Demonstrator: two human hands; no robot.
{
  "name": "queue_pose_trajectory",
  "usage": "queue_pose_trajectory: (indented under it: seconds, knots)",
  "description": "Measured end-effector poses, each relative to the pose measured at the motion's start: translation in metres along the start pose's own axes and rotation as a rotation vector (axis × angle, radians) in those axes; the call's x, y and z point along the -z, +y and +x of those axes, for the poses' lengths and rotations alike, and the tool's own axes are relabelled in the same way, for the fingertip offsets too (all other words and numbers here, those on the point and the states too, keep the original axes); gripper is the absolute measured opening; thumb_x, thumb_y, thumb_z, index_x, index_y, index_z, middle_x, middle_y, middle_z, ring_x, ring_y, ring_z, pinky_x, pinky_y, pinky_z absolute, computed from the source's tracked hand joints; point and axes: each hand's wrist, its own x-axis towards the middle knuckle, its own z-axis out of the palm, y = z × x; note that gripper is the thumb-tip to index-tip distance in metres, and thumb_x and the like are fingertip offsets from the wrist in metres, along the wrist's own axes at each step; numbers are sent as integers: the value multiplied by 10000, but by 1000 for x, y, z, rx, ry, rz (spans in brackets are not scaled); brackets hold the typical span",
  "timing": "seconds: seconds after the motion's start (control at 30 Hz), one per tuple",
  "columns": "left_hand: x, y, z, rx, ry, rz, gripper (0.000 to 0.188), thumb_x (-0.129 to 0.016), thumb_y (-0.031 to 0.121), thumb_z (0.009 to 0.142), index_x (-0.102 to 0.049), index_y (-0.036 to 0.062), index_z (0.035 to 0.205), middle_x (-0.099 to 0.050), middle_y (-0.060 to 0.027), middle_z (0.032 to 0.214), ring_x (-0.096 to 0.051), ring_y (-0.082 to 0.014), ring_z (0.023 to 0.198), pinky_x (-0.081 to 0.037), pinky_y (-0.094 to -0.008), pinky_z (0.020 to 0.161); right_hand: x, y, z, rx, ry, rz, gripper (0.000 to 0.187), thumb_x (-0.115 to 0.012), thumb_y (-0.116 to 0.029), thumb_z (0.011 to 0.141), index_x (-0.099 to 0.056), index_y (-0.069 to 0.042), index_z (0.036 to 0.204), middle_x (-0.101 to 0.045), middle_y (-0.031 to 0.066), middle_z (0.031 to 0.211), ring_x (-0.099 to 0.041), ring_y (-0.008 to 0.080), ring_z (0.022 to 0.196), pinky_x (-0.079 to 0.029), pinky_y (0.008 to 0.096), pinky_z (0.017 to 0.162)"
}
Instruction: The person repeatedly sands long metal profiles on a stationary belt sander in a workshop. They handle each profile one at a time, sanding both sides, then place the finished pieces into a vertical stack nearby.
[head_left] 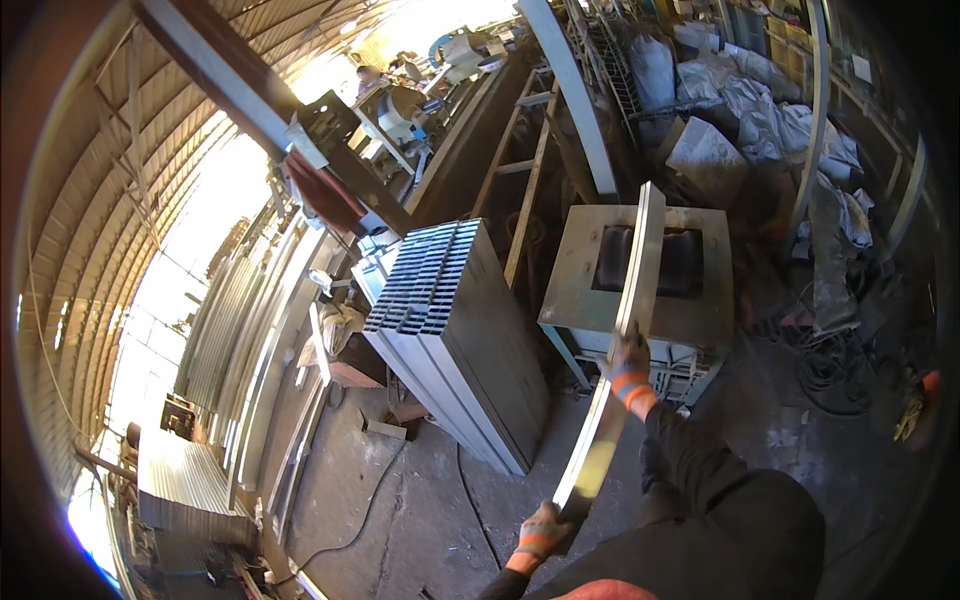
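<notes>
A long pale metal channel (597, 432) slants across the space in front of me, its far end over a machine. My left hand (542, 530), in a grey and orange glove, is closed around its near end. Farther up, my right hand (630, 368), gloved alike, grips it near its middle. Beyond the right hand stands the boxy grey-green machine (572, 291), with a dark rectangular opening in its top. The channel passes above that opening; whether it touches the machine I cannot tell. To the left, a tall stack of similar metal channels (478, 385) stands with its ends showing.
A cable (372, 508) runs over the concrete floor at the left. Metal lengths (262, 340) and a low ribbed stack (188, 478) lie farther left. A steel post (572, 95) rises behind the machine. Coiled black hose (835, 380) and silvery sacks (760, 115) are at the right.
</notes>
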Motion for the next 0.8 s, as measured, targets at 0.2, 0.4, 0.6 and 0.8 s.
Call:
queue_pose_trajectory:
  seconds: [0.2,0.4,0.6,0.8]
  knots:
    - [28,154,168,-183,370,148,600,-817,565,1024,-594,49,1232,-765,-198,1083,-801,-436,995,-643,-531,781,-51,63,266,-95,11,-235,817,-685,-273,975,-493,-61,1741,-390,306,1831,-412,517,1669,-354,583,1374]
    - [23,236,272,-166,298,167,602,-818,543,1035,-574,41,1258,-752,-215,1110,-811,-428,932,-647,-530,750,-45,121,375,-173,-224,-482,703,-525,-271,1109,-453,-61,1776,-328,208,1900,-309,420,1752,-177,582,1447]
    - [16,246,270,-182,259,143,563,-848,403,1017,-561,21,1314,-754,-230,1150,-818,-425,945,-671,-517,770,-48,138,370,-91,-117,-558,688,-546,-227,1051,-545,-66,1720,-435,221,1845,-380,426,1717,-201,599,1431]
    - [7,209,197,-127,199,73,650,-803,565,1042,-574,27,1326,-752,-257,1200,-794,-478,1012,-646,-561,831,-45,110,290,-7,-114,-532,662,-532,-226,1076,-547,-108,1728,-413,227,1855,-351,432,1733,-136,637,1442]
